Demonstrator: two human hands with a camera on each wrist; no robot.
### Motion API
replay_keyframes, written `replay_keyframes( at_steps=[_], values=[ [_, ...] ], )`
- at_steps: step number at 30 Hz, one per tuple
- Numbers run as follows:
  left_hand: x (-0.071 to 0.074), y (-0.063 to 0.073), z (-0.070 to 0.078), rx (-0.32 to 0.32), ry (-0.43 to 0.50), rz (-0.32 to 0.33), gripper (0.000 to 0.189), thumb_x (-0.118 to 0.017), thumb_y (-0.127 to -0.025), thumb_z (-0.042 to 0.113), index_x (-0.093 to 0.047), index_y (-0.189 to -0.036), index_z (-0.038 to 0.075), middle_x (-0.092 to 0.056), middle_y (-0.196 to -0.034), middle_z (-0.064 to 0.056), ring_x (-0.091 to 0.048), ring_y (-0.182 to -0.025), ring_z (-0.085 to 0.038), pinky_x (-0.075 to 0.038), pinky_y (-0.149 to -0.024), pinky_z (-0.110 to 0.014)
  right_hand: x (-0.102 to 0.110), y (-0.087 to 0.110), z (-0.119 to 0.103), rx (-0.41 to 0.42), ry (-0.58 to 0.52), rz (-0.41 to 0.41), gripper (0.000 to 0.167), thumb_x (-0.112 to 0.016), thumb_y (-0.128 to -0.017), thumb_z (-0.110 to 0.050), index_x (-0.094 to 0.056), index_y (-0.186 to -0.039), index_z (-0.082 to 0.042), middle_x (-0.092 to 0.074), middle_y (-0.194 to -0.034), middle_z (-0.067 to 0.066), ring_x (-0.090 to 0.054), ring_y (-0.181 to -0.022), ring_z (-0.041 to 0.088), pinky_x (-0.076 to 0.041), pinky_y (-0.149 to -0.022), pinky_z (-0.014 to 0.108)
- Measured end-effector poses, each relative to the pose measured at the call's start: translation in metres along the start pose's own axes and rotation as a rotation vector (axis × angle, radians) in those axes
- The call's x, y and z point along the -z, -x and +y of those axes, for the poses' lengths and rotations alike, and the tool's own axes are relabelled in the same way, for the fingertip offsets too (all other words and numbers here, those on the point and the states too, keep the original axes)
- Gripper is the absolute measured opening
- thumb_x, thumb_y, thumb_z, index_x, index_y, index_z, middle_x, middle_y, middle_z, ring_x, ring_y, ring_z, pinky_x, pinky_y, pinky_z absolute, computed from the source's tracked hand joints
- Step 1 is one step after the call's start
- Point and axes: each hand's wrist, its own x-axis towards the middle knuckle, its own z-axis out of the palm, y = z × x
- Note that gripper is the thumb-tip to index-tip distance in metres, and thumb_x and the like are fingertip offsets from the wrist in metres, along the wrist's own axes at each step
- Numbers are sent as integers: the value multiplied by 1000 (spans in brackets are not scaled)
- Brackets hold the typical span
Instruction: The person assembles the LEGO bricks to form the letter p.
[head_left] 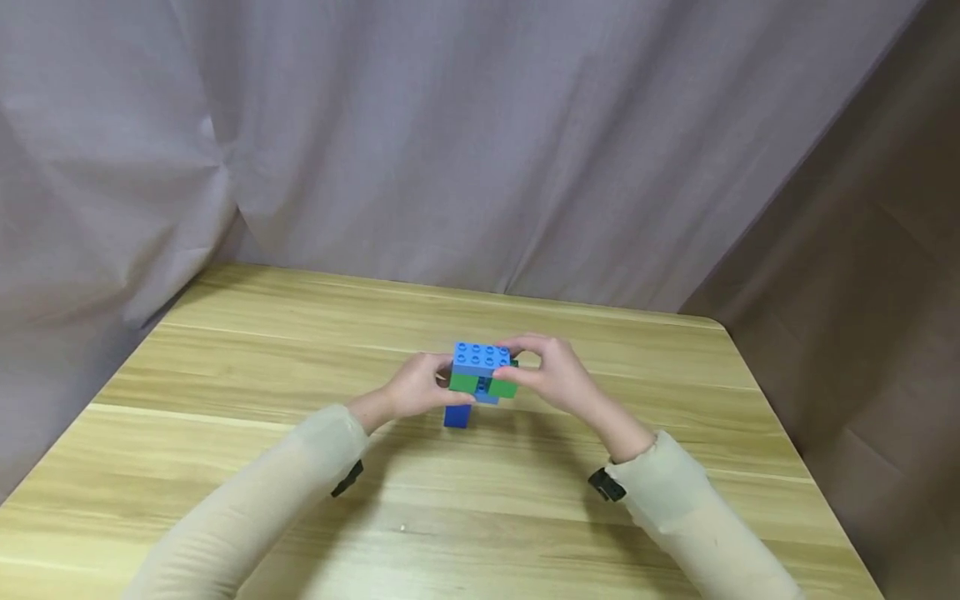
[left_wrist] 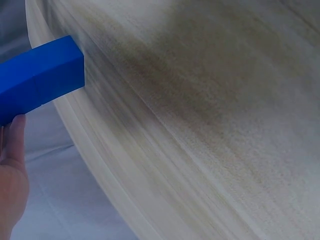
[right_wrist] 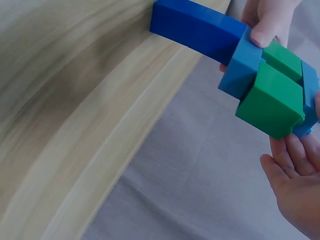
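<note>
A toy brick build stands over the table, its dark blue column (right_wrist: pixel 197 27) pointing down. On that column sits a light blue brick (right_wrist: pixel 242 67), carrying two green bricks (right_wrist: pixel 274 97) with a gap between them. Across the top lies a studded light blue brick (head_left: pixel 480 354). My left hand (head_left: pixel 412 385) grips the build from the left, thumb in front near the lower light blue brick. From the right, my right hand (head_left: pixel 558 375) pinches the top brick's right end between thumb and fingers. In the left wrist view, only the dark blue column (left_wrist: pixel 45 72) shows beside the fingers.
The wooden table (head_left: pixel 420 500) extends around the build on all sides. A grey curtain (head_left: pixel 420 150) hangs behind its back edge, and a brown one (head_left: pixel 862 317) on the right. Dark wrist devices (head_left: pixel 607 483) sit below both sleeves.
</note>
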Motion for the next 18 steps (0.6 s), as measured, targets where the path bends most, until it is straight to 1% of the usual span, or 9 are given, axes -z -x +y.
replay_keyframes(
  at_steps=[1, 5, 7, 12, 14, 18],
  values=[
    [0, 0, 0, 4, -4, 1, 43, -77, -77, 27, -64, -113, 7, -71, -98, -8, -67, -85, -18, -56, -74, -21, -1, 0, 0, 10, -2, 6, 40, -73, -80, -20, -64, -113, 1, -70, -102, 13, -64, -94, 24, -55, -81, 37],
    [0, 0, 0, -5, -7, -1, 44, -77, -77, 27, -63, -114, 6, -71, -98, -9, -67, -87, -20, -56, -75, -21, -4, 2, 0, 38, -2, 22, 40, -72, -81, -19, -63, -114, 2, -68, -106, 16, -65, -95, 26, -58, -78, 36],
    [1, 0, 0, -5, -2, -3, 45, -77, -77, 27, -63, -115, 6, -71, -99, -9, -67, -87, -20, -56, -75, -21, -5, 2, 0, 55, 12, 24, 40, -71, -82, -19, -63, -114, 3, -67, -109, 18, -65, -97, 27, -58, -78, 37],
    [2, 0, 2, 6, 9, -6, 45, -77, -77, 26, -63, -115, 5, -71, -98, -9, -67, -87, -20, -56, -75, -20, -4, 2, 0, 96, 96, 11, 41, -69, -84, -22, -61, -117, 2, -64, -117, 19, -62, -106, 31, -53, -91, 43],
    [1, 0, 2, 13, 11, -6, 46, -77, -77, 26, -62, -115, 5, -71, -98, -9, -67, -86, -19, -56, -75, -21, -3, 2, 0, 93, 110, -4, 42, -68, -85, -24, -61, -119, 1, -63, -119, 19, -61, -108, 31, -51, -93, 44],
    [-1, 0, 3, 31, 14, -6, 47, -77, -77, 26, -62, -116, 6, -71, -97, -7, -67, -84, -15, -56, -74, -20, 1, 1, 0, 57, 70, -44, 43, -68, -85, -24, -61, -119, 1, -65, -115, 18, -63, -104, 29, -54, -89, 42]
  ],
)
